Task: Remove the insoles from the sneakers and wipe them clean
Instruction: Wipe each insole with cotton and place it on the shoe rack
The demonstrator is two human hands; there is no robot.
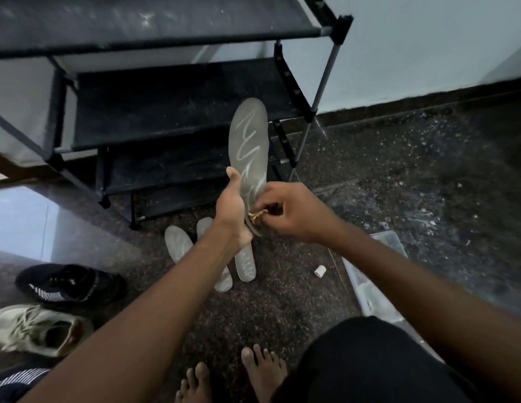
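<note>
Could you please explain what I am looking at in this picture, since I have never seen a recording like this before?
There is no machine here: a person wears one camera on the head, so you look down along their arms. The left hand grips a grey insole near its lower end, holding it upright. The right hand pinches a small tan cloth against that end. On the speckled floor lie more insoles, a black sneaker, a pale sneaker, a small white object and a clear plastic box. A black shoe rack stands behind.
</note>
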